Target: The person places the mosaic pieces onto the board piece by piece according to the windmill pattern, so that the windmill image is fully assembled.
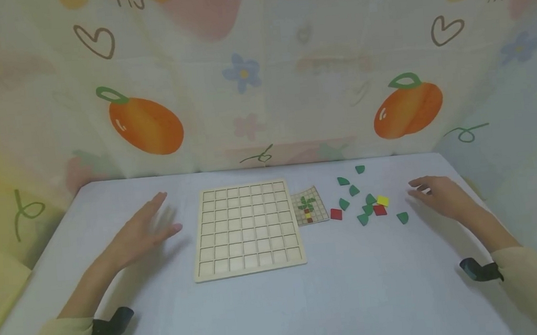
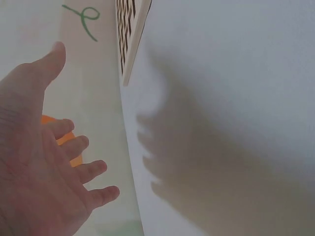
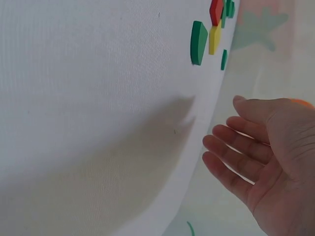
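Note:
My left hand (image 1: pixel 138 234) hovers left of a pale wooden grid board (image 1: pixel 248 229), thumb spread from the fingers, holding nothing. In the left wrist view its palm and fingers show bare, with a corner of the board above. Over at the right, my right hand (image 1: pixel 443 196) hangs over the table with loosely bent fingers and nothing in them. Nearest to it lies a green quarter-round piece (image 1: pixel 402 218). Several more green pieces, a yellow square (image 1: pixel 382 201), a red square (image 1: pixel 379 210) and another red square (image 1: pixel 336 214) lie scattered between that hand and the board.
A small pattern card (image 1: pixel 310 206) with a printed plant on a grid touches the board's right side. Everything lies on a white-covered table (image 1: pixel 261 315). Behind it hangs a printed curtain (image 1: pixel 291 97) with oranges and hearts.

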Tool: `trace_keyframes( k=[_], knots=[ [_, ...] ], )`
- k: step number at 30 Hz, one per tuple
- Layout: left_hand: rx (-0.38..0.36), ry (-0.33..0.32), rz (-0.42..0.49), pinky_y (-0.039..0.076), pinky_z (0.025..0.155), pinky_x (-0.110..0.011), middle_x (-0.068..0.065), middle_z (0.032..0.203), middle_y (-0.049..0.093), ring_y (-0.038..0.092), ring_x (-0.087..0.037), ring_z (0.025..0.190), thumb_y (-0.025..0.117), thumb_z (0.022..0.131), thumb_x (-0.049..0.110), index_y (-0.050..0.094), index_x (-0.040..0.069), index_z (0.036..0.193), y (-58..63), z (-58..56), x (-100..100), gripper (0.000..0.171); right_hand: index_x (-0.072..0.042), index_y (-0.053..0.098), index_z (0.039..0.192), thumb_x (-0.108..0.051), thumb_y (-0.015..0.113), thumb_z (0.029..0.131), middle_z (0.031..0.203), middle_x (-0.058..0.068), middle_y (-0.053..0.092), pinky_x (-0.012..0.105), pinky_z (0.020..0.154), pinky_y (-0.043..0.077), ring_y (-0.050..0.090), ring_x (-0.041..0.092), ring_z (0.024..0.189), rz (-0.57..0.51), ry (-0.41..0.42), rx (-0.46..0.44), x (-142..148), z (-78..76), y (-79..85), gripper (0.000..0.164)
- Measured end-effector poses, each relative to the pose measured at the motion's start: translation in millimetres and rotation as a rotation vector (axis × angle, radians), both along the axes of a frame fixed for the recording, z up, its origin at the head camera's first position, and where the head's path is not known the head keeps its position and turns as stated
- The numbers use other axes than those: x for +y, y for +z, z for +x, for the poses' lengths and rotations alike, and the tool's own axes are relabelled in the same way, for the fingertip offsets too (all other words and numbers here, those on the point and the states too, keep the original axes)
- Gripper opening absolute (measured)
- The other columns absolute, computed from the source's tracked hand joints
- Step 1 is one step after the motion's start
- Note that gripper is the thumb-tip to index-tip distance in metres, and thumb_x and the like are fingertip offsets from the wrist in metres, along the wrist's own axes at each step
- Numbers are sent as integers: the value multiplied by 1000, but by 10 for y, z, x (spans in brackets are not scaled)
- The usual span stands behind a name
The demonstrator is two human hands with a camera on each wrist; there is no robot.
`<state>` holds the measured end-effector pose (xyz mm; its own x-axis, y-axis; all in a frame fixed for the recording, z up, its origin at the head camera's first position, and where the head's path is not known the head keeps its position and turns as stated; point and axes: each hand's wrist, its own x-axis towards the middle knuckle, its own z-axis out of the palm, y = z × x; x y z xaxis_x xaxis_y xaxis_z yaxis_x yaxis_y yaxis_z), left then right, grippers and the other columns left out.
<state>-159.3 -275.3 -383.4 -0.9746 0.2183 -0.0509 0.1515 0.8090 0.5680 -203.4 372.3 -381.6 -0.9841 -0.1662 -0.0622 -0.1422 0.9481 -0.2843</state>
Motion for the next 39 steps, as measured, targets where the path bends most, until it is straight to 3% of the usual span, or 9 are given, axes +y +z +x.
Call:
trace_keyframes(
  k=[10,17,24,27,32,39],
  knots=[
    [-6,-6,-54,14,110,-69,-24,161,14,10,-50,145,66,86,57,9,8,158,-50,27,136,104,9,64,118,-16,66,94,114,31,64,53,82,55,62,44,98,-40,30,10,-37,134,-27,36],
    [14,-54,-94,6,112,-68,-22,161,14,8,-50,145,65,86,59,10,9,158,-78,68,201,103,7,64,120,-15,68,92,114,28,65,51,81,56,63,44,100,-101,52,-18,-40,252,-35,36],
    [15,-90,-119,6,109,-72,-21,161,15,9,-49,145,68,83,59,13,7,157,-146,83,317,106,6,66,118,-11,72,88,110,24,68,50,81,56,65,38,97,-144,85,-11,-17,319,-51,35],
    [16,-125,-151,8,106,-75,-24,160,16,11,-52,143,69,81,60,16,4,156,-185,91,395,108,6,68,113,-10,74,86,102,20,70,42,77,58,66,33,90,-142,105,7,2,337,-59,32],
    [-15,-168,-177,5,106,-76,-25,160,14,9,-53,143,72,76,64,19,2,155,-183,152,492,114,3,72,106,-18,78,84,86,5,68,24,60,52,59,22,79,-115,61,12,-14,357,-84,32],
    [-43,-195,-174,-1,107,-74,-22,162,10,4,-51,145,71,74,67,20,4,156,-196,214,509,115,2,72,105,-31,81,80,79,1,64,27,55,46,55,20,75,-88,-22,-67,-139,366,-164,43]
  ],
)
